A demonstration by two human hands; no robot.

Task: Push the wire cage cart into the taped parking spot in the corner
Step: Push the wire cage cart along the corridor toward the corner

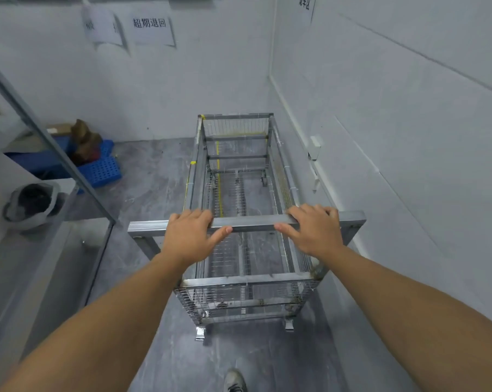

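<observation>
With your left hand [192, 236] and right hand [314, 229] wrapped over the silver wire cage cart's [239, 193] metal handle bar [252, 223], push evenly, keeping it parallel to the yellow floor tape [218, 182].

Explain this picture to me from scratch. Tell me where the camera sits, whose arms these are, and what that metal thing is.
There is no machine here. The single picture comes from a camera worn on a person's head, looking forward and down, so the two bare arms reaching in from the bottom are that person's own.

The left hand and right hand both rest on the handle bar of a wire cage cart, fingers curled over it. The cart looks empty; you see the grey floor through its mesh. It points into a corner, close along the right wall. Yellow tape shows on the floor through the cage.

To the left sit a blue crate and a grey bag. Paper signs hang on the far wall. A shoe shows below.
</observation>
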